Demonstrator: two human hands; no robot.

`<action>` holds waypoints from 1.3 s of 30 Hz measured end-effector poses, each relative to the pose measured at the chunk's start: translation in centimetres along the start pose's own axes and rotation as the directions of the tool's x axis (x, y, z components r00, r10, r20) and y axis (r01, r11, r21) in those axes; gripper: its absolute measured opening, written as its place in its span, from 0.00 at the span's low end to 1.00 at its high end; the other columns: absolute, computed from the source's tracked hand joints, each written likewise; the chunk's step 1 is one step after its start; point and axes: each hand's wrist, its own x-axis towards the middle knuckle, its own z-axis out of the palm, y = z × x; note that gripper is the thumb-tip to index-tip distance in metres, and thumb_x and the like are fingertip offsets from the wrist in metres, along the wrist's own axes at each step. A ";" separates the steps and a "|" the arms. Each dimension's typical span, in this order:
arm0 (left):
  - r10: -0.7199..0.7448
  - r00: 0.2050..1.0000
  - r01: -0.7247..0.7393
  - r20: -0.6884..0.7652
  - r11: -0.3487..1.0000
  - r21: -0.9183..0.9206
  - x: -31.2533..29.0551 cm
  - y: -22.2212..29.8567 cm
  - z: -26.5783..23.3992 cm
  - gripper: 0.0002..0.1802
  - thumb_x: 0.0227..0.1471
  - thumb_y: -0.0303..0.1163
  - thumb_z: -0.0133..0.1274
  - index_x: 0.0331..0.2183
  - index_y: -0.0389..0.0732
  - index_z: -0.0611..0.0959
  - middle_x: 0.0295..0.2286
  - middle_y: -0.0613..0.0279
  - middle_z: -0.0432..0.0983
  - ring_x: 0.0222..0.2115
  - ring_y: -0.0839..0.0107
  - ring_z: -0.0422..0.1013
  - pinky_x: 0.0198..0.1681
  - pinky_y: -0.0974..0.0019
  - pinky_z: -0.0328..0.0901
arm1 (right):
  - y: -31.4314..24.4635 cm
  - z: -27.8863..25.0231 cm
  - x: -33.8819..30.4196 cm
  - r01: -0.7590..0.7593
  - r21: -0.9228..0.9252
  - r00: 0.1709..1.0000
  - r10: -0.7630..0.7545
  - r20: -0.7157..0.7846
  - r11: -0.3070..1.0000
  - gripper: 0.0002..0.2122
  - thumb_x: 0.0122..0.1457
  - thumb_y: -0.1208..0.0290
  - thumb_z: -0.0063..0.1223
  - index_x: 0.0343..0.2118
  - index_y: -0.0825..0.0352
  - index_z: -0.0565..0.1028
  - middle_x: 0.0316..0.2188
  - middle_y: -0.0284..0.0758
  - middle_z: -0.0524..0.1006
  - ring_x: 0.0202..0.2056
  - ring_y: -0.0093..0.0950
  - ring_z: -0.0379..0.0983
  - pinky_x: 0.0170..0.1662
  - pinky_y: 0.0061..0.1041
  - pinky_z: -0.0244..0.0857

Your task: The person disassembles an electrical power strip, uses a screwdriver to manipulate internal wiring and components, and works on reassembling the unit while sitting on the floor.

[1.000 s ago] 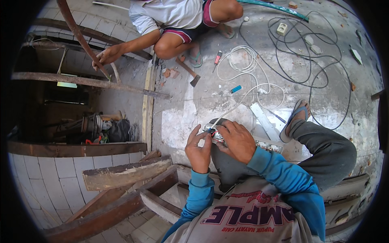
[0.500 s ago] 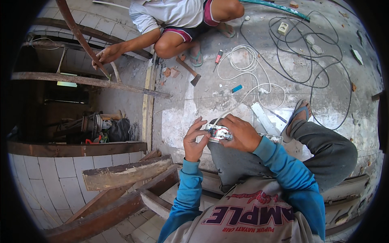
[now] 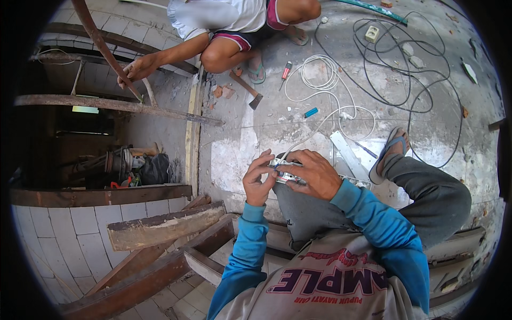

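Note:
On my raised knee rests an opened white power strip (image 3: 288, 176), its inner wiring and metal parts partly in sight. My left hand (image 3: 258, 179) pinches its left end, thumb and fingers closed at the cable entry. Lying across the middle of the strip, my right hand (image 3: 316, 173) grips it with bent fingers, which hide much of the inside. A white cable (image 3: 308, 140) runs from the strip's left end to a loose coil on the floor. Beyond my right hand, a long white cover plate (image 3: 349, 156) lies beside a thin dark screwdriver (image 3: 367, 151).
Another person's hand (image 3: 136, 70) holds a pole over a pit on the left. On the floor lie a hatchet (image 3: 248, 93), a red screwdriver (image 3: 286, 73), a blue handle (image 3: 311, 112) and a black cable (image 3: 408, 101) with a socket (image 3: 372, 34). Wooden beams (image 3: 165, 228) stand at my left.
My right hand's fingers have moved left along the power strip, closer to my left fingertips, and cover more of the wiring. My left hand stays at the strip's end.

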 end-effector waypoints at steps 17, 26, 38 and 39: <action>0.037 0.998 -0.030 -0.050 0.990 0.141 0.2 1.1 0.8 0.04 0.49 0.20 0.60 0.30 0.36 0.83 0.46 0.51 0.78 0.57 0.50 0.68 0.60 0.48 0.62 | -0.1 2.8 -0.1 -0.313 0.367 0.937 0.347 -0.029 0.876 0.12 0.53 0.73 0.62 0.41 0.61 0.83 0.44 0.36 0.74 0.47 0.35 0.70 0.51 0.33 0.66; 0.049 0.997 -0.038 -0.063 0.986 0.164 0.1 1.6 0.8 0.05 0.48 0.19 0.59 0.32 0.36 0.84 0.46 0.51 0.78 0.55 0.51 0.69 0.59 0.51 0.62 | 0.0 4.3 0.2 -0.317 0.427 0.900 0.411 -0.147 0.847 0.06 0.51 0.72 0.66 0.33 0.62 0.85 0.39 0.36 0.77 0.45 0.35 0.73 0.49 0.32 0.66; 0.069 0.998 -0.068 0.000 0.974 0.216 0.5 2.2 1.0 0.06 0.51 0.20 0.57 0.34 0.34 0.82 0.47 0.49 0.77 0.55 0.50 0.70 0.58 0.53 0.63 | -0.5 3.8 0.6 -0.347 0.341 0.886 0.424 -0.185 0.874 0.07 0.48 0.73 0.68 0.30 0.67 0.83 0.37 0.37 0.75 0.42 0.34 0.73 0.47 0.30 0.67; 0.070 0.998 -0.070 0.010 0.971 0.227 0.5 2.4 1.0 0.06 0.51 0.20 0.57 0.34 0.34 0.82 0.47 0.49 0.77 0.55 0.50 0.70 0.58 0.53 0.63 | -0.9 3.3 0.9 -0.334 0.245 0.902 0.384 -0.198 0.910 0.07 0.48 0.73 0.68 0.30 0.66 0.82 0.36 0.37 0.75 0.41 0.35 0.73 0.47 0.32 0.67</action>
